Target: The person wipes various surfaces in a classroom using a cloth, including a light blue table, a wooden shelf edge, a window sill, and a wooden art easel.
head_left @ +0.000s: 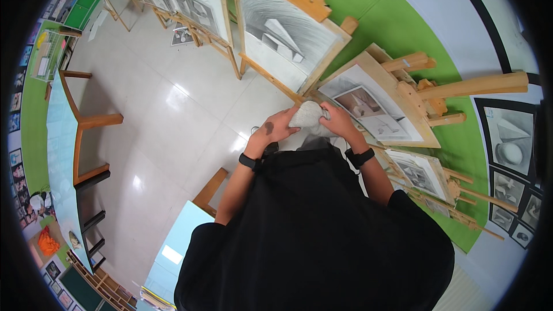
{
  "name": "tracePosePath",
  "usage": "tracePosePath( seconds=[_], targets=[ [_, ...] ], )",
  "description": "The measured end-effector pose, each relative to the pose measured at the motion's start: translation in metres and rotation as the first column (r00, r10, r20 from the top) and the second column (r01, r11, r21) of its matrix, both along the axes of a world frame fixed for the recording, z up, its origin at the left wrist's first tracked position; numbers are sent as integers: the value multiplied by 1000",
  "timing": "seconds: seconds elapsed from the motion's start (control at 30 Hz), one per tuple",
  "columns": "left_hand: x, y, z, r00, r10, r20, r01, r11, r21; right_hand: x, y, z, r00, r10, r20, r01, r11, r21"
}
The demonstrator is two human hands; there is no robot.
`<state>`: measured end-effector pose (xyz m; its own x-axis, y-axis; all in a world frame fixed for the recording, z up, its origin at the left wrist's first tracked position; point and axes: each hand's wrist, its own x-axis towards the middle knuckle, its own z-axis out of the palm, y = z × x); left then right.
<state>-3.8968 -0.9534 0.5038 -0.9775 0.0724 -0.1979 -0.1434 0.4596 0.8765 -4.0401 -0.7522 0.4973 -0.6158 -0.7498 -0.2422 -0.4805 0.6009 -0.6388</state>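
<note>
A bunched, light-grey textured cloth is held in front of my body between both hands. My left hand, with a dark smudge on its back, grips the cloth's left side. On the other side, the thumb and fingers of my right hand pinch into its folds. Just beyond my right hand stands a drawing board on a wooden easel, with a pencil drawing and a smaller picture on its sheet. The underside of the cloth is hidden.
Several easels line the green-and-white wall, including one bearing a large shaded drawing. A long pale-blue table with wooden legs stands at left. Another pale-blue table is close by my left elbow. Framed drawings hang at right.
</note>
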Motion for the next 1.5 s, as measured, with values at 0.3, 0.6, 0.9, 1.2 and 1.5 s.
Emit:
tracePosePath(
  seconds=[0.3,0.6,0.9,1.2,1.5],
  targets=[
    [22,-88,24,996,44,-81,-45,999,-16,34,-85,27,997,-58,-53,56,998,-38],
    [-70,-155,93,930,-15,-367,-21,996,-92,-8,-145,109,869,-428,-246,302,855,-422],
    [-193,-209,168,633,-266,-727,-33,929,-368,-86,-195,184,549,-675,-493,316,713,-626],
    [-285,-232,127,871,-375,-316,369,926,-82,-111,-215,126,644,-751,-145,668,645,-370],
    [-294,-230,106,815,-380,-438,352,924,-146,-125,-208,118,656,-749,-92,665,632,-399]
  ],
)
